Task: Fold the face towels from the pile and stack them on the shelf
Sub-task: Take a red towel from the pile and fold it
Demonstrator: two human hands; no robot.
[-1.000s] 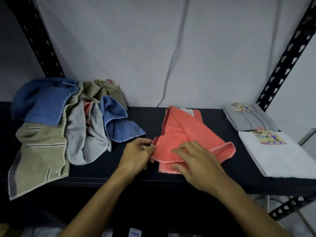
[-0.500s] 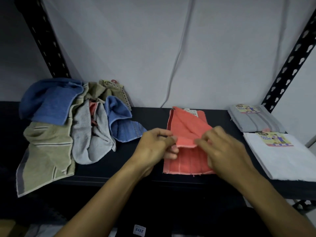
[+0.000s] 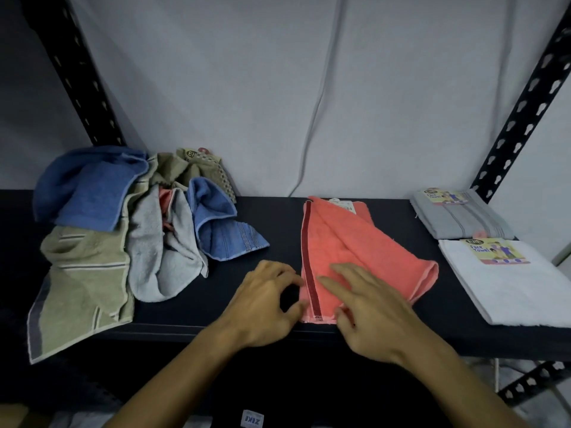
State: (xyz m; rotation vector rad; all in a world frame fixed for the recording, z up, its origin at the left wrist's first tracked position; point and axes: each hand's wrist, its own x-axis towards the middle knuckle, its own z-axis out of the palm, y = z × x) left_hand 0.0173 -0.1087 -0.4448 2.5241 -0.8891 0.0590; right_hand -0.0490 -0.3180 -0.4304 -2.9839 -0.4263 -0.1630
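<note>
Reaching in from the near edge, the left hand (image 3: pixel 265 304) curls its fingers at the left border of the coral towel (image 3: pixel 355 251), thumb and fingertips apparently pinching that edge, though blur hides the exact contact. The right hand (image 3: pixel 370 313) lies flat on the towel's near part, grip wide, fingers straight and spread. This towel rests mid-shelf (image 3: pixel 278 220), partly folded, one layer slanting out to the right. Left of it sits the crumpled pile (image 3: pixel 123 230) of blue, grey and olive towels, its near end hanging over the shelf edge. At right lie a folded white towel (image 3: pixel 506 285) and, farther back, a folded grey towel (image 3: pixel 463 217).
</note>
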